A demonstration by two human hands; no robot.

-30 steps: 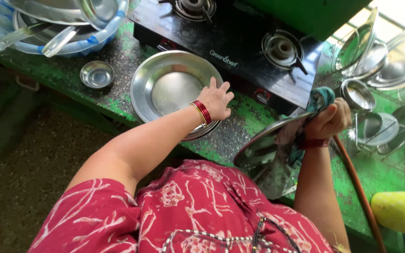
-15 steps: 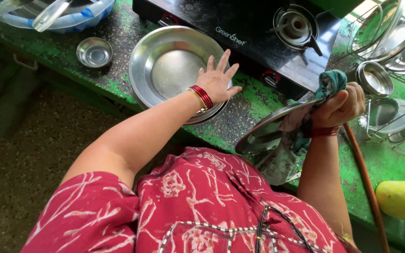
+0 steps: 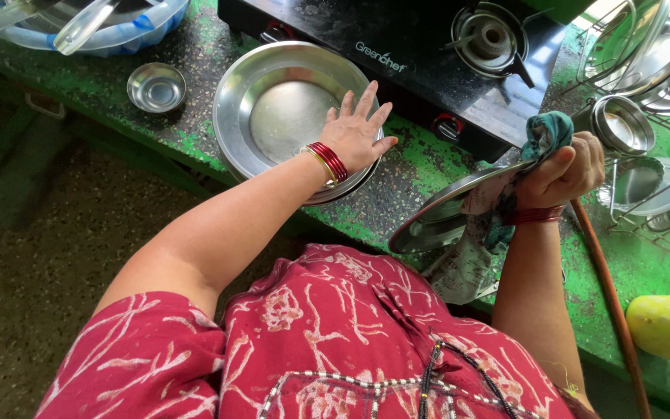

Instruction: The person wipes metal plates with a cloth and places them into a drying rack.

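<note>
Blue tub (image 3: 129, 35) cut off by the top edge; right hand (image 3: 560, 174) hides the tilted plate's (image 3: 443, 213) rim.

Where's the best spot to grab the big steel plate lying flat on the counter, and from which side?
Probably the near rim of the big steel plate, where the left hand already rests. It lies flat with a raised, sloped edge, so fingers can hook under the lip from the counter's front; the stove blocks the far side.
</note>
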